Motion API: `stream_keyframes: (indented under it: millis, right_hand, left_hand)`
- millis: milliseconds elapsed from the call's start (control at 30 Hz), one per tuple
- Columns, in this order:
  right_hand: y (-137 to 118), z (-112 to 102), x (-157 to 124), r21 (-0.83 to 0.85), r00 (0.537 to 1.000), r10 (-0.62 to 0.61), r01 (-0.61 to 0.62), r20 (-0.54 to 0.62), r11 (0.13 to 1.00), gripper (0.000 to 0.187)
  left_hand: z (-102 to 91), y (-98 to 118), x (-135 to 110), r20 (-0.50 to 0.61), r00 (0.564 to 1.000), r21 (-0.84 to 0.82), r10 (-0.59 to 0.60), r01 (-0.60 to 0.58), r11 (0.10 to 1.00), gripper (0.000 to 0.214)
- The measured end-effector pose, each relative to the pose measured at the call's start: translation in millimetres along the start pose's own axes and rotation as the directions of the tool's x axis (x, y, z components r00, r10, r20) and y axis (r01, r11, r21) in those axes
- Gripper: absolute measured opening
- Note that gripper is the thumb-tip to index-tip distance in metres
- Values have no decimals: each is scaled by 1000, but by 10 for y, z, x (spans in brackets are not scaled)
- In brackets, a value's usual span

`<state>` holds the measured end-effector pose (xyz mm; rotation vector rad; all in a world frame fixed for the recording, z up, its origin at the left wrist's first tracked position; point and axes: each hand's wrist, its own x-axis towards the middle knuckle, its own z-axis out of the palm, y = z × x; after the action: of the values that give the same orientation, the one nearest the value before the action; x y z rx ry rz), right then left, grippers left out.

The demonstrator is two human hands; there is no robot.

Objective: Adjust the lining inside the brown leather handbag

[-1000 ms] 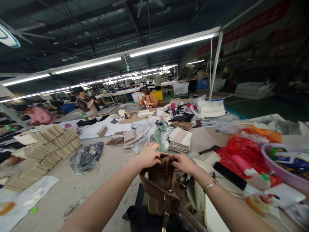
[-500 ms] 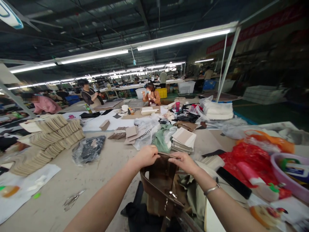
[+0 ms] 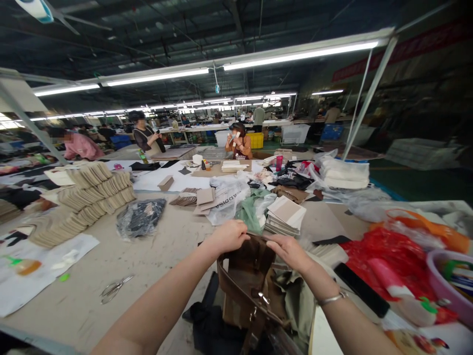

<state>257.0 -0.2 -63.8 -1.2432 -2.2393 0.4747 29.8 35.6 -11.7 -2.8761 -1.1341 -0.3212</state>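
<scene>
A brown bag point(image 3: 242, 291) with metal clasps and straps stands in front of me, its mouth facing me. My left hand point(image 3: 229, 237) is closed on the left part of its far top edge. On the right part of that same edge, my right hand point(image 3: 287, 249) pinches the material, thumb underneath out of sight. Black fabric point(image 3: 210, 325) lies below and left of the bag. Crumpled olive-grey cloth point(image 3: 295, 296) is bunched against its right side, close to my right forearm.
Scissors point(image 3: 115, 289) lie left on the table. Stacked beige pieces point(image 3: 84, 202) and a plastic-wrapped black bundle point(image 3: 141, 218) stand beyond. To the right are a black phone point(image 3: 361, 290), red plastic point(image 3: 391, 251) and a purple basin point(image 3: 439, 276). A co-worker point(image 3: 239, 143) sits across the table.
The camera view has turned slightly left, so the scene sits further right. Both hands keep hold of the bag's edge, which has barely moved.
</scene>
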Motion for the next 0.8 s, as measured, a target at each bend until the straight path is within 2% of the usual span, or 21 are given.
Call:
stream_keyframes:
  millis: [100,267,400,500,600,667,800]
  right_hand:
    - [-16,-41,13,-21,999,-35,35,0,999,40]
    - [-118,-47,36,-146,999,-15,9,-38,989,49]
    - [-172,-93,72,-130,1000,16,-13,25,991,44]
    - [-202,-84,134,-132,999,36,-37,-10,991,52]
    - [-216,-22,209,-140,999,47,-49,-17,989,39]
    - [-210,20,243,-159,998,53,-56,-24,986,37]
    - [-187,60,252,-206,998,21,-33,-58,978,39]
  left_hand:
    - [5,3,2,3,1000,5,-4,4,1000,24]
    - [6,4,-9,6,1000,23,-17,17,1000,24]
    - [-8,5,-13,5,999,25,-53,53,998,23]
    - [-8,16,-2,11,997,10,-81,81,997,21]
    - [11,17,1,20,996,-5,-86,86,996,21]
    - [22,-3,-13,24,997,-35,-72,72,997,23]
    - [-2,-83,-68,35,998,-182,54,-47,982,25]
